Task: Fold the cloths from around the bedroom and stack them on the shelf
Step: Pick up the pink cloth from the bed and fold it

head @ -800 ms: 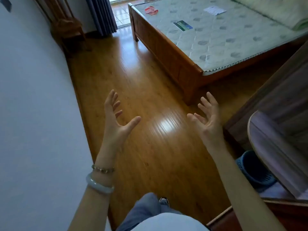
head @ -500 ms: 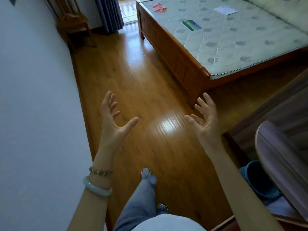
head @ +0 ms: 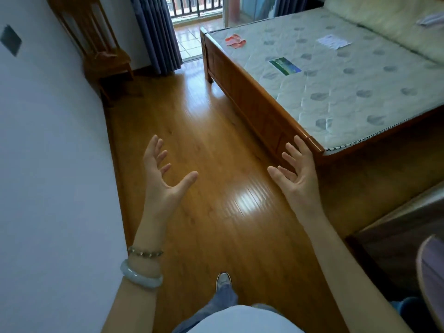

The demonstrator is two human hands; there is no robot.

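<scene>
Wooden floor [head: 216, 145] ahead, my left hand [head: 161, 179] and right hand [head: 298, 181] both spread empty: I judge I'm fetching. Next calls for reaching the reddish item [head: 235, 41] on the bed [head: 252, 99], possibly a cloth.

With a step forward the bed [head: 252, 104] has come nearer, its corner now just behind the right grip [head: 300, 179]

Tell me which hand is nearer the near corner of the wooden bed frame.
Right. The right hand is raised just beside the bed frame corner; the left hand is across the floor, close to the wall.
</scene>
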